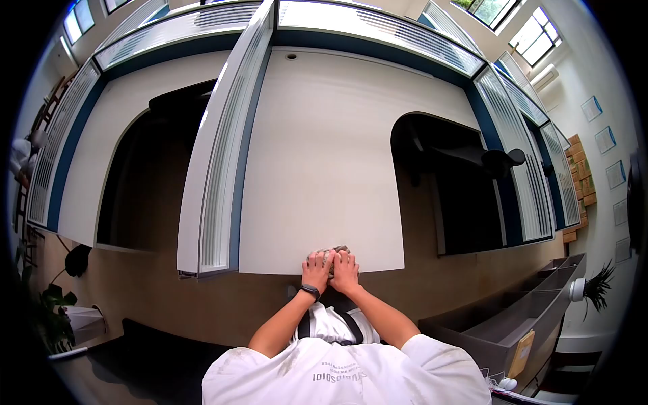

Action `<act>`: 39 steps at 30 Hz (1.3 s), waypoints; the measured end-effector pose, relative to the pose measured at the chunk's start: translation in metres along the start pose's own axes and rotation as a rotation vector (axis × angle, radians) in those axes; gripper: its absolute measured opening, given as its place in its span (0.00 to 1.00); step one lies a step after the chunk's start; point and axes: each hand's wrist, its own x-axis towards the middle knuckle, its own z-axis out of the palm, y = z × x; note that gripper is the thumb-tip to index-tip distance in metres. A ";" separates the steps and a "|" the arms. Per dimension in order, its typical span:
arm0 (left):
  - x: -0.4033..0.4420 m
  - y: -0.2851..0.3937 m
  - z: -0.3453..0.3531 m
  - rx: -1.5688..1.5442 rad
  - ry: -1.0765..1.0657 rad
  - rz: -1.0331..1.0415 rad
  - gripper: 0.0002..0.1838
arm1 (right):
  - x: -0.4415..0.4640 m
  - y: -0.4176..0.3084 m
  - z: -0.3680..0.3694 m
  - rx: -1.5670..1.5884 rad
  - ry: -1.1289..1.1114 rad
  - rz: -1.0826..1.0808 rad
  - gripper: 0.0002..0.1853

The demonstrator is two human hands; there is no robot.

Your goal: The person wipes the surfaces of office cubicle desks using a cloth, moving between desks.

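At the front edge of the white desk (317,169), a crumpled grey-brown cloth (341,248) lies bunched up, mostly covered by my fingers. My left hand (315,270), with a dark band on its wrist, presses on the cloth from the left, fingers bent over it. Close beside it, my right hand (345,272) grips the cloth from the right. Both hands are closed on it, and the thumbs nearly meet in the middle.
Partitions with ribbed panels (226,155) enclose the desk at the left, back and right. A black chair (466,158) stands in the cut-out at the right. Grey divided shelving (499,317) with a potted plant (597,287) is at the lower right.
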 end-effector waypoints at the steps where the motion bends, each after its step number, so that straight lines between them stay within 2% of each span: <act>1: 0.005 0.000 0.000 -0.028 -0.057 -0.034 0.42 | 0.004 0.001 -0.002 0.007 -0.001 0.009 0.45; 2: 0.009 0.001 -0.002 -0.025 -0.066 -0.025 0.42 | 0.008 0.001 -0.004 0.007 -0.070 0.036 0.42; 4: 0.023 -0.001 -0.012 -0.124 -0.251 -0.099 0.42 | 0.022 0.000 -0.009 0.024 -0.138 0.065 0.40; 7: 0.036 -0.010 -0.010 -0.191 -0.246 -0.098 0.43 | 0.039 0.003 -0.010 0.095 -0.183 0.083 0.37; 9: 0.058 -0.021 -0.004 -0.168 -0.238 -0.101 0.43 | 0.060 0.003 -0.009 0.102 -0.062 0.036 0.35; 11: 0.088 -0.035 0.000 -0.147 -0.231 -0.097 0.43 | 0.095 0.004 -0.011 0.124 -0.049 0.050 0.35; 17: 0.222 -0.079 0.004 -0.112 -0.226 -0.125 0.40 | 0.228 0.017 -0.029 0.159 0.022 0.090 0.34; 22: 0.346 -0.116 0.013 -0.042 -0.196 -0.115 0.37 | 0.353 0.033 -0.064 0.212 -0.031 0.131 0.37; 23: 0.374 -0.125 0.013 -0.059 -0.258 -0.137 0.39 | 0.380 0.036 -0.072 0.220 -0.045 0.141 0.37; 24: 0.399 -0.134 0.017 -0.038 -0.182 -0.110 0.36 | 0.406 0.038 -0.078 0.220 -0.020 0.141 0.35; 26: 0.455 -0.161 0.031 0.075 -0.270 -0.070 0.37 | 0.461 0.044 -0.096 0.301 -0.032 0.138 0.34; 27: 0.490 -0.168 0.040 0.013 -0.350 -0.083 0.38 | 0.485 0.048 -0.135 0.319 -0.165 0.165 0.33; 28: 0.515 -0.177 0.028 0.006 -0.382 -0.098 0.38 | 0.512 0.051 -0.107 0.262 0.036 0.182 0.32; 31: 0.586 -0.198 0.021 0.134 -0.380 -0.109 0.39 | 0.579 0.047 -0.137 0.279 -0.070 0.222 0.33; 32: 0.611 -0.220 0.035 0.099 -0.369 -0.045 0.39 | 0.603 0.052 -0.117 0.280 0.073 0.238 0.33; 34: 0.639 -0.218 0.043 0.110 -0.307 -0.009 0.40 | 0.636 0.071 -0.122 0.189 0.068 0.222 0.30; 35: 0.649 -0.205 0.027 0.158 -0.257 -0.039 0.41 | 0.653 0.076 -0.122 0.265 0.094 0.229 0.29; 37: 0.666 -0.198 0.005 0.113 -0.413 -0.057 0.40 | 0.649 0.071 -0.147 0.287 0.125 0.250 0.22; 39: 0.661 -0.219 0.032 0.037 -0.368 -0.100 0.42 | 0.643 0.071 -0.137 0.313 0.143 0.225 0.23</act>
